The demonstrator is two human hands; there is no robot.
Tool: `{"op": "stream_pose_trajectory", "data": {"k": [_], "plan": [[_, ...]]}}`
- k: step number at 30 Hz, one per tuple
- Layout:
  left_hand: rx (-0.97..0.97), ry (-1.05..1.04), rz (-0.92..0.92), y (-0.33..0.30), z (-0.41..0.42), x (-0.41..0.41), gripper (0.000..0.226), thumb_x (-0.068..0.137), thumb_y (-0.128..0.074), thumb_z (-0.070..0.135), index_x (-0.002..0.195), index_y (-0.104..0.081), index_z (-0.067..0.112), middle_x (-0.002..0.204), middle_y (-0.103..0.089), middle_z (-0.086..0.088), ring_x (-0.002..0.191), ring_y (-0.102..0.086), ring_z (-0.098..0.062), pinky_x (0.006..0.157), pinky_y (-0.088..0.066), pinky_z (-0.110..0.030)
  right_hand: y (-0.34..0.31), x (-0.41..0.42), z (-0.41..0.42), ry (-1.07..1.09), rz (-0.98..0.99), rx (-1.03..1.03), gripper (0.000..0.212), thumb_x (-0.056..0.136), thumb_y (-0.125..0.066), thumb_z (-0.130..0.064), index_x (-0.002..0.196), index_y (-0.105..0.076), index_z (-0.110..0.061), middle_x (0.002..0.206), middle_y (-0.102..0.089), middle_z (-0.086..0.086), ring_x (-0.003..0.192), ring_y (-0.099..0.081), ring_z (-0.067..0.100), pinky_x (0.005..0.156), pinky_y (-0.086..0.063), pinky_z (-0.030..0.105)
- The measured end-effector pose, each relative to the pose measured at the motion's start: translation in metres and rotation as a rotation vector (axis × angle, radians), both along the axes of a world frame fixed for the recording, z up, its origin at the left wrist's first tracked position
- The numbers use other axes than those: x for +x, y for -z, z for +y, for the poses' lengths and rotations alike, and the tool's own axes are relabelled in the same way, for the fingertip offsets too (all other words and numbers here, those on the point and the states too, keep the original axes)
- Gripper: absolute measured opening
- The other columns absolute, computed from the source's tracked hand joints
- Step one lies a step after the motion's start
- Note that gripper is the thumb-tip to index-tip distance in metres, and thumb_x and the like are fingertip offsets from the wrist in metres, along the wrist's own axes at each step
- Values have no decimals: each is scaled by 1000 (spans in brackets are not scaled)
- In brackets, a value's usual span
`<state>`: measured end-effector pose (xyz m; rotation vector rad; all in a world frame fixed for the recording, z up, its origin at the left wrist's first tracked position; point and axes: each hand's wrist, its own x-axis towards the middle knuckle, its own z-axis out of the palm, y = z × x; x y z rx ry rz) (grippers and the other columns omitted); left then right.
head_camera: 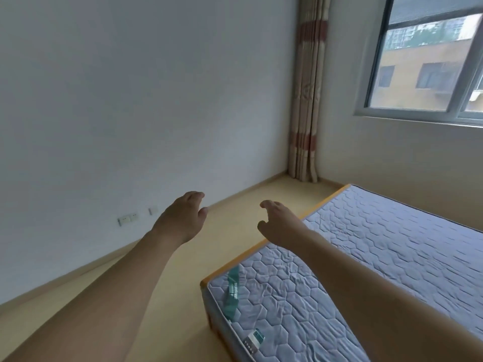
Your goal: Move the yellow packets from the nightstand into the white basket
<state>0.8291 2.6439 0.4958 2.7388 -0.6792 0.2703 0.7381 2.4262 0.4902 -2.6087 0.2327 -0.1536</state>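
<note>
Above floor beside mattress [366, 244]: left hand [183, 218] and right hand [279, 226] outstretched, fingers loosely curled, holding nothing. Packets, nightstand, basket all out of view; progress unknowable.

Both bare forearms reach forward from the lower edge toward the middle of the frame. The left hand [183, 218] and right hand [278, 222] hang apart, fingers loosely curled, holding nothing.
</note>
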Motion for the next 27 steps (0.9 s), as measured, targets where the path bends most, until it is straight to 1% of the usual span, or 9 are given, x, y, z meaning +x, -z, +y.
{"op": "stream_pose_trajectory", "data": {"k": [3,7,9,14,17,22,25,27], "plan": [[3,-72,-14,-18,19,72,48,103,-37,35,147,-36,17,155,-32,1,138,-37,-21,106,-35,-36,-14,89,10,-55,-40,-7,56,90,-49,-17,145,-36,-14,143,-44,6,118,-52,22,85,-41,29],[-6,-129,-25,-27,51,158,47,103,-36,35,147,-35,16,155,-33,2,137,-37,-20,106,-34,-35,-23,200,42,-149,-37,-21,55,92,-48,-18,145,-36,-14,143,-44,6,120,-51,22,86,-38,25],[-1,-144,-15,-25,68,196,47,103,-36,35,147,-35,17,155,-32,3,137,-38,-19,105,-35,-34,-21,243,57,-175,-24,-21,55,92,-47,-18,146,-36,-14,142,-45,6,120,-51,23,87,-39,26],[1,-177,-17,-21,122,330,47,103,-36,35,147,-35,17,155,-32,4,136,-39,-19,104,-36,-34,-12,386,108,-210,-29,-38,54,93,-47,-20,145,-35,-15,142,-44,6,119,-51,22,93,-43,33],[-8,-159,-30,-27,149,409,47,103,-36,34,147,-35,17,155,-32,3,136,-40,-20,105,-35,-34,-12,467,139,-198,-55,-43,54,93,-47,-20,146,-35,-15,143,-44,6,122,-50,21,94,-40,31],[31,-93,-41,-56,180,539,46,103,-37,33,146,-37,16,154,-34,2,135,-40,-21,105,-36,-35,-37,591,174,-119,-85,-39,53,93,-47,-21,146,-36,-17,142,-45,2,121,-49,18,82,-35,25],[9,-97,-42,-65,188,612,46,103,-37,33,145,-38,16,154,-35,1,135,-42,-23,106,-37,-35,-39,655,185,-107,-90,-26,52,94,-47,-22,145,-37,-19,143,-45,-1,121,-49,16,82,-34,24],[29,-73,-29,-62,187,655,46,103,-37,33,145,-38,16,154,-35,1,134,-42,-22,106,-38,-36,-33,696,187,-103,-69,-35,52,94,-47,-22,145,-38,-20,143,-44,-2,122,-48,15,82,-34,24]]}}
